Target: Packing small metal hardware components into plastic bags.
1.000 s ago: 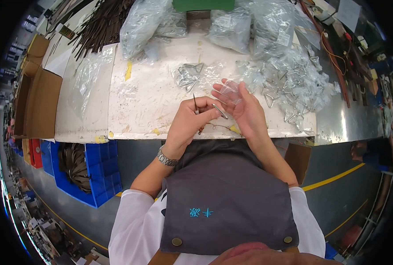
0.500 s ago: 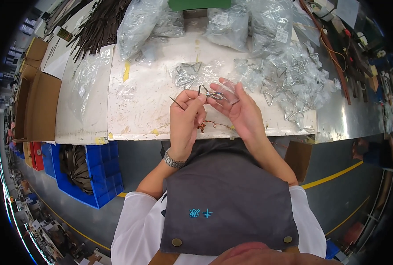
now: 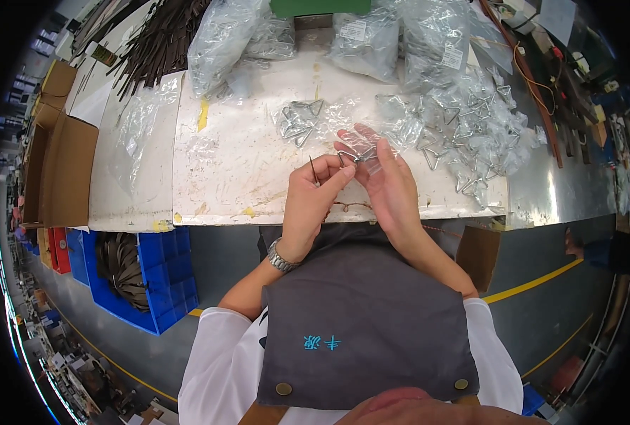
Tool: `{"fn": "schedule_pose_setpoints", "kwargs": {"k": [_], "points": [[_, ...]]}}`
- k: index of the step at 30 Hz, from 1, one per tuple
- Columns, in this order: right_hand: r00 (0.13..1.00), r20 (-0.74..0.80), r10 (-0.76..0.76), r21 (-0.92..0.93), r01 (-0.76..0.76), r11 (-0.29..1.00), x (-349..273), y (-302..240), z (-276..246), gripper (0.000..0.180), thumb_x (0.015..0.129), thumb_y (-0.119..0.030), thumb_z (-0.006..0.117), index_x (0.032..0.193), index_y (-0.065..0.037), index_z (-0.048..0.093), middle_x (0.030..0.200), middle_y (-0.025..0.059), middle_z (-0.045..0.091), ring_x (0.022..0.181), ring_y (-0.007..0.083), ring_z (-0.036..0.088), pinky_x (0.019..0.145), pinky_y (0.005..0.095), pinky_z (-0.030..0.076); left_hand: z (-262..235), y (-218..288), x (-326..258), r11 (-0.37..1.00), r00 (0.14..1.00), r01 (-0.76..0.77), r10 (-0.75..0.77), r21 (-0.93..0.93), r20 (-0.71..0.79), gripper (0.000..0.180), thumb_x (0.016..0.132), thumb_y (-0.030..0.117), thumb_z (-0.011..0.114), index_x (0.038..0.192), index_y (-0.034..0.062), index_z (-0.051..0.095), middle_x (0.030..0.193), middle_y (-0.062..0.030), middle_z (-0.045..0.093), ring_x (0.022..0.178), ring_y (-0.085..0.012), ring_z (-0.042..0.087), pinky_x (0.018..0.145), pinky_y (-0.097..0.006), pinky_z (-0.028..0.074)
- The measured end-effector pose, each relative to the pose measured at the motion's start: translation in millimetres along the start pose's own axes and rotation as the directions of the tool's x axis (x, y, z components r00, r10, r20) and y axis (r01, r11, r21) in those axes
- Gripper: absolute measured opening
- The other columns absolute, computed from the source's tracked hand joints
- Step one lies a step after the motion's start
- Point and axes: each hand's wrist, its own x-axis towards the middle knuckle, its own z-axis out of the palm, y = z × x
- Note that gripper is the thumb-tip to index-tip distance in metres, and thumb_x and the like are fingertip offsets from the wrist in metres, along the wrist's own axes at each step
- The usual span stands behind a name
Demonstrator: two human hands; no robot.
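Note:
My left hand (image 3: pixel 311 202) pinches a bent metal wire ring (image 3: pixel 345 157) between thumb and forefinger. A thin, pointed metal tool (image 3: pixel 313 171) also sticks up out of its fingers; what kind it is cannot be made out. Opposite, my right hand (image 3: pixel 391 188) holds a small clear plastic bag (image 3: pixel 375 150) between its thumb and raised fingers. The far end of the wire ring lies at the bag, partly behind the film; whether it is inside cannot be told. Beyond my hands, several triangular wire rings (image 3: pixel 301 120) lie loose on the white tabletop (image 3: pixel 237 163).
Bagged wire rings (image 3: pixel 471 134) spread over the table's right side. Large filled plastic bags (image 3: pixel 226 49) line the back, with dark strips (image 3: pixel 159 42) at the far left. A cardboard box (image 3: pixel 60 166) stands left; a blue crate (image 3: pixel 162 276) sits below the table edge.
My left hand has moved right with the wire ring, bringing it against the bag in my right hand. The pointed tool has swung more upright.

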Motion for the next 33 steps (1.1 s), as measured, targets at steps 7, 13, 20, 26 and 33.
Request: {"fn": "schedule_pose_setpoints", "kwargs": {"k": [7, 13, 20, 26, 33], "points": [[0.999, 0.032, -0.002, -0.097, 0.005, 0.995, -1, 6, 5, 0.045, 0.113, -0.022, 0.054, 0.151, 0.002, 0.049, 0.139, 0.0171, 0.068, 0.120, 0.0166, 0.067, 0.102, 0.0284, 0.052, 0, -10, 2, 0.994, 0.995, 0.093, -0.092, -0.059, 0.030, 0.012, 0.102, 0.014, 0.073, 0.099, 0.0027, 0.075, 0.081, -0.0007, 0.074, 0.051, 0.0006, 0.042, 0.045, -0.020, 0.028], [0.995, 0.095, 0.003, -0.102, 0.007, 0.995, -4, 0, 0, 0.048, 0.112, -0.019, 0.055, 0.153, 0.003, 0.045, 0.132, 0.0181, 0.071, 0.116, 0.0190, 0.069, 0.099, 0.0308, 0.056, -19, 7, 2, 0.992, 0.991, 0.066, -0.077, 0.111, 0.107, 0.015, 0.103, 0.014, 0.069, 0.107, 0.0019, 0.077, 0.078, 0.0030, 0.071, 0.055, 0.0023, 0.043, 0.048, -0.017, 0.030], [0.915, 0.335, 0.226, -0.168, -0.178, 0.970, -10, -20, -4, 0.045, 0.110, -0.023, 0.060, 0.145, 0.004, 0.051, 0.114, 0.0156, 0.073, 0.092, 0.0199, 0.072, 0.071, 0.0283, 0.059, -48, 32, 13, 0.987, 0.990, -0.040, 0.017, 0.156, 0.143, 0.019, 0.101, 0.012, 0.071, 0.117, 0.0015, 0.076, 0.088, 0.0028, 0.073, 0.062, 0.0020, 0.050, 0.053, -0.017, 0.036], [0.741, 0.481, 0.469, -0.381, -0.306, 0.873, 1, -22, -23, 0.028, 0.108, -0.021, 0.062, 0.122, 0.003, 0.064, 0.102, 0.0154, 0.074, 0.077, 0.0129, 0.066, 0.064, 0.0236, 0.053, -51, 33, 21, 0.978, 0.894, 0.077, -0.153, 0.191, 0.420, 0.027, 0.098, 0.014, 0.076, 0.122, 0.0031, 0.071, 0.084, 0.0035, 0.072, 0.063, 0.0005, 0.057, 0.050, -0.017, 0.034], [0.611, 0.513, 0.603, -0.435, -0.421, 0.796, 6, -28, -28, 0.027, 0.106, -0.020, 0.066, 0.122, 0.003, 0.067, 0.099, 0.0133, 0.076, 0.074, 0.0080, 0.062, 0.062, 0.0222, 0.049, -46, 16, 19, 0.971, 0.877, 0.143, -0.215, 0.194, 0.429, 0.020, 0.092, 0.011, 0.079, 0.109, 0.0062, 0.069, 0.079, 0.0010, 0.071, 0.062, -0.0022, 0.063, 0.048, -0.017, 0.035]]}}
